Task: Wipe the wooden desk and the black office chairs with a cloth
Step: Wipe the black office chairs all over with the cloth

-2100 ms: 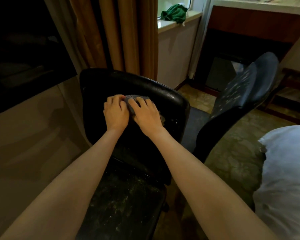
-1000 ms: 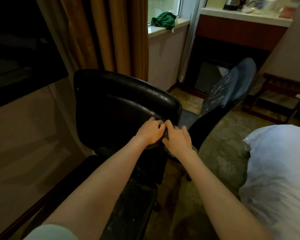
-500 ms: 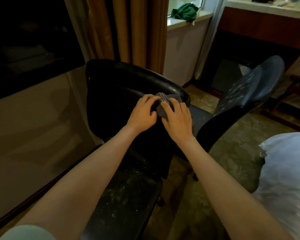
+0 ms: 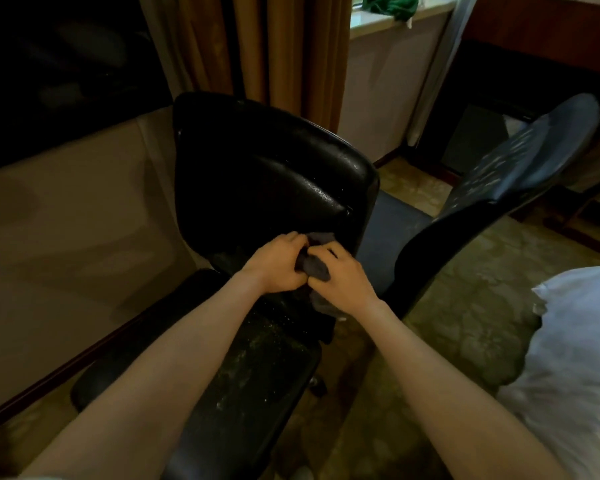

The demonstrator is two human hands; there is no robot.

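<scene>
The cloth [image 4: 315,269], dark grey and bunched, is lying against the low right part of the black chair [image 4: 257,174], where its back is meeting the speckled seat [image 4: 257,375]. The left hand [image 4: 276,265] and the right hand [image 4: 343,279] are both holding it, each grip clamped on the cloth with fingers curled round it. Just right of this chair, a second chair [image 4: 499,188] is leaning back. A white bed [image 4: 568,358] is showing at the near right. A curtain [image 4: 274,46] is hanging at the far side, and a green rag [image 4: 392,5] is lying on the windowsill [image 4: 378,25].
</scene>
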